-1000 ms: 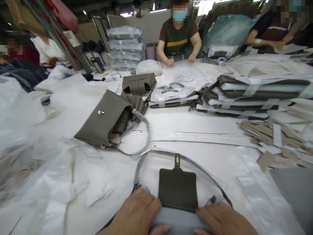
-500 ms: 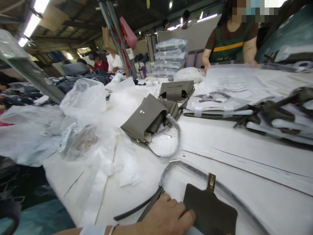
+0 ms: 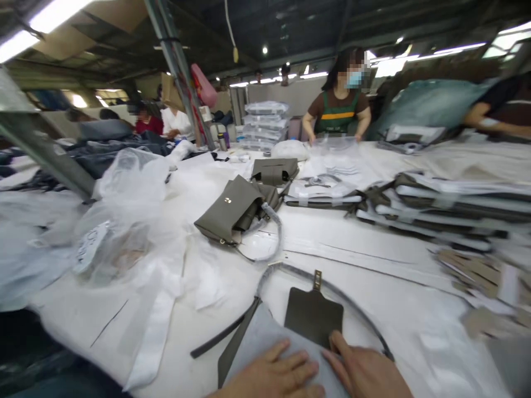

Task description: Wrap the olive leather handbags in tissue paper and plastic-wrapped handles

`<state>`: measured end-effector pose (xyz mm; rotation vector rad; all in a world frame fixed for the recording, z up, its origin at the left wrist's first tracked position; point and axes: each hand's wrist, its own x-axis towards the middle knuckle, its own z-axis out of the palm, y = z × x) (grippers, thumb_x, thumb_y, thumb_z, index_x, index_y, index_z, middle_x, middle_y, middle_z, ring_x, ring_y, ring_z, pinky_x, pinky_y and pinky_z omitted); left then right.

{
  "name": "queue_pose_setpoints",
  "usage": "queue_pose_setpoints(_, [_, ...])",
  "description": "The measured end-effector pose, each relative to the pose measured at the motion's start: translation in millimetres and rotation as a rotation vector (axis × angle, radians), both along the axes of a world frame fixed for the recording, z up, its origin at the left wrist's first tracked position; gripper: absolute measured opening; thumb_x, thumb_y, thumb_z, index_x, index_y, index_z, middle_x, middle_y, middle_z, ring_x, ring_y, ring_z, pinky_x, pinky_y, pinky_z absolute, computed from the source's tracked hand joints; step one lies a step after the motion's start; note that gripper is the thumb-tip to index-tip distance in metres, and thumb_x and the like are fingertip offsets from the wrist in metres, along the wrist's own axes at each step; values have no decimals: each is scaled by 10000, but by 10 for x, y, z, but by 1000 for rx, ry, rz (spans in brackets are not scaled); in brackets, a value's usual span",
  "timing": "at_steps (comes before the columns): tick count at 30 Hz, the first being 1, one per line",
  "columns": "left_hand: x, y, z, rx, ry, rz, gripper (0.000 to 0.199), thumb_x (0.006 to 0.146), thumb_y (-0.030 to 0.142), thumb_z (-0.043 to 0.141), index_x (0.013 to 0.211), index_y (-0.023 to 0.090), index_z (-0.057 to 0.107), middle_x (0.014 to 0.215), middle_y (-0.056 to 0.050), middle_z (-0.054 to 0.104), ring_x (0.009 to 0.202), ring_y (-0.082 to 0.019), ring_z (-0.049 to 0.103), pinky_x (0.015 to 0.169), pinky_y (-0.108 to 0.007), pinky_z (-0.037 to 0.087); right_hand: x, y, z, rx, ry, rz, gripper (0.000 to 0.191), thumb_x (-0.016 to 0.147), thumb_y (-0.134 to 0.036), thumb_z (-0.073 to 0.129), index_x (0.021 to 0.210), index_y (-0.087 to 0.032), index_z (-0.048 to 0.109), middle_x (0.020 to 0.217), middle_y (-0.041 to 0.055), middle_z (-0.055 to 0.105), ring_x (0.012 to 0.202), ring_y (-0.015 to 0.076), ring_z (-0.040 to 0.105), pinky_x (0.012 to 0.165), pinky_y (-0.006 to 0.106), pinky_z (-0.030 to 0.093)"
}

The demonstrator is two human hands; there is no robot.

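A dark olive handbag lies on the white table in front of me, its flap (image 3: 314,318) with a gold clasp (image 3: 317,280) folded away from me. Its wrapped handle (image 3: 348,301) arches around the flap, and a dark strap (image 3: 219,336) sticks out leftward. Most of the bag's body is covered by a pale grey sheet (image 3: 259,342). My left hand (image 3: 276,376) rests flat on that sheet, fingers spread. At the sheet's right edge, beside the flap, my right hand (image 3: 367,370) has thumb and forefinger closed in; its other fingers are hidden.
Another olive handbag (image 3: 228,210) lies ahead, with a further one (image 3: 274,171) behind it. Clear plastic bags (image 3: 128,188) crowd the left. Wrapped bags are stacked (image 3: 435,207) at right, near brown scraps (image 3: 473,271). Across the table (image 3: 332,271) stands a co-worker (image 3: 340,110) in an apron.
The grey sheet now covers the handbag's body. My left hand has gone from curled on the bag to flat on the sheet. My right hand has come into view. The camera has turned right.
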<state>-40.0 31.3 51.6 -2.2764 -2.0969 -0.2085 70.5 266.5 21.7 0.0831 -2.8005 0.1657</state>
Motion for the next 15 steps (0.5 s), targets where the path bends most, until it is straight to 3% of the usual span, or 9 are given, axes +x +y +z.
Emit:
queue_pose_setpoints(3, [12,-35,124,-36,-67,-2,599,983,500,465,1485,189,364,1522,-63,439,1416,-199,392,1184,-411,301,23,-121,241,80,-157,-99,241,1008,-369,441,919,-196,583,564,10,670,500,205,668,454,250,363])
queue_pose_setpoints(5, [20,-52,132,-63,-147,8,762,928,650,441,1514,180,310,1551,-91,385,1444,-225,342,1200,-449,258,40,-161,373,68,-239,-152,232,994,-371,485,916,-188,604,626,34,697,566,209,686,497,249,381])
queue_pose_setpoints(7, [33,-60,102,-72,-190,17,797,906,690,435,1518,197,305,1561,-95,364,1451,-238,327,1203,-473,238,44,-158,479,4,-261,-171,234,984,-374,511,902,-183,618,680,48,708,632,206,692,553,253,417])
queue_pose_setpoints(11, [52,-56,62,-58,-189,13,770,913,672,447,1518,216,309,1567,-88,360,1453,-239,323,1198,-479,239,-146,-41,623,-241,-134,-177,225,983,-360,513,943,-175,637,840,69,726,804,206,694,732,299,494])
queue_pose_setpoints(15, [67,-47,94,-45,-191,22,754,912,649,479,1510,214,332,1553,-106,388,1447,-244,336,1201,-471,224,-564,96,649,-582,-77,-267,348,924,-277,593,1230,-111,616,1067,143,742,1044,275,686,928,384,502])
